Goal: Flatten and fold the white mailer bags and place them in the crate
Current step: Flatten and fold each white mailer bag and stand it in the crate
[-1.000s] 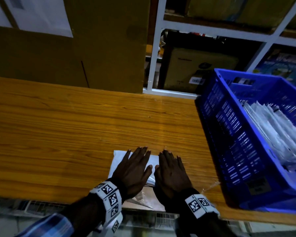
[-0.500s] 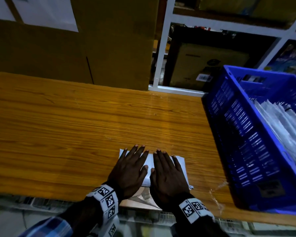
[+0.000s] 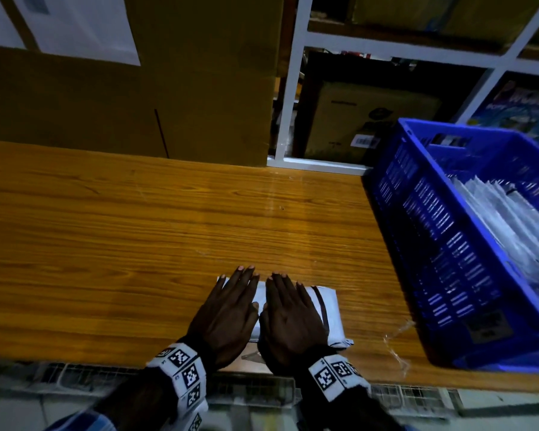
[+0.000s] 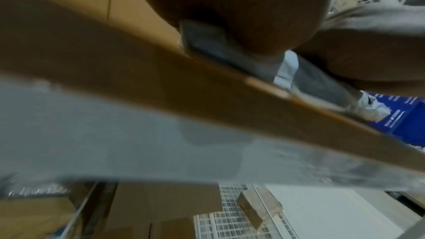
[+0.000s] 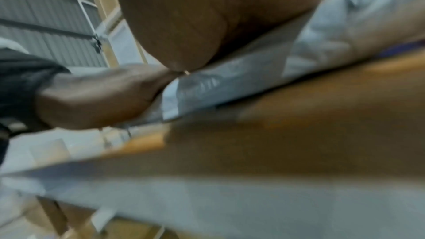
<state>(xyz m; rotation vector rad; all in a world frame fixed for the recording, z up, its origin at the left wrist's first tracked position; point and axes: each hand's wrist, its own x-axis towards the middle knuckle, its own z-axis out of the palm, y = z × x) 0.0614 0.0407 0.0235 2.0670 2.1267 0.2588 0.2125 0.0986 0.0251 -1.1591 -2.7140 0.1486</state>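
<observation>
Both hands press flat on a white bag (image 3: 325, 309) lying at the near edge of a wooden table (image 3: 137, 244), at about 6 o'clock in the head view. The left hand (image 3: 227, 312) covers the bag's left part and the right hand (image 3: 288, 318) its middle, side by side with thumbs almost touching; fingers on both are straight, close together and pointing toward 12 o'clock, with no curl round the bag. The left fingertips (image 3: 245, 269) reach just past the bag's far edge onto the wood. A strip of the bag shows at 3 o'clock of the right hand, crossed by a dark line, its near corner slightly ruffled.

From the left wrist view (blurred), the left palm (image 4: 241, 12) bears down on the bag (image 4: 285, 68) where it meets the table edge (image 4: 207, 97). The right wrist view, also blurred, shows the right palm (image 5: 195, 15) on the bag (image 5: 230, 79), with the left hand (image 5: 98, 95) at 9 o'clock beside it.

A blue crate (image 3: 423, 244) stands on the table at 3 o'clock, well apart from the hands, holding more white bags (image 3: 511, 231) stacked on edge and leaning. A large carton (image 3: 137, 98) stands at 11 o'clock along the table's far side, with white shelving (image 3: 288, 104) at 1 o'clock. Both wrists wear bands (image 3: 184, 374) printed with square black-and-white markers.
</observation>
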